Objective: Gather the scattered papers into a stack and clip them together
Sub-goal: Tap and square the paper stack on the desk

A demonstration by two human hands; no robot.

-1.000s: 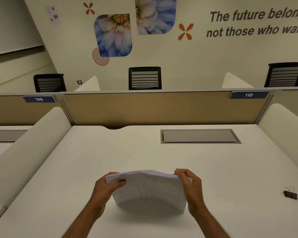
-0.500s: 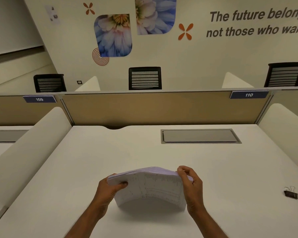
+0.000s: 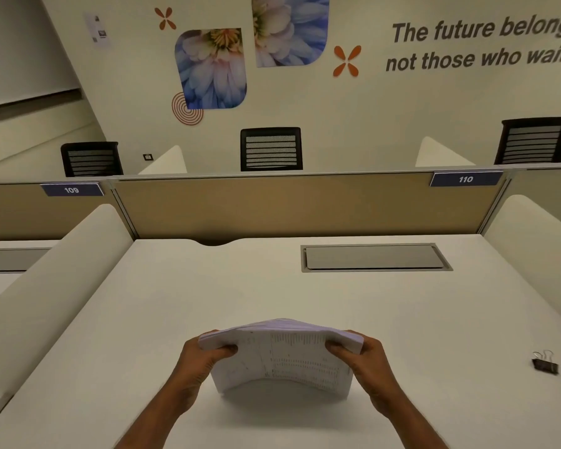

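Observation:
A stack of printed white papers (image 3: 289,358) stands on its lower edge on the white desk (image 3: 208,293), bowed toward me. My left hand (image 3: 196,367) grips its upper left corner, thumb on the front sheet. My right hand (image 3: 368,364) grips the upper right corner the same way. A black binder clip (image 3: 545,364) with its wire handles up lies on the desk far to the right, apart from both hands.
A grey cable hatch (image 3: 374,257) is set into the desk at the back right. A tan partition (image 3: 289,205) closes the far side, and white side dividers (image 3: 46,286) flank the desk. Black chairs (image 3: 271,149) stand beyond.
The stack has sunk a little toward the desk and bows more. Both hands have shifted their hold at the top corners, thumbs now in front.

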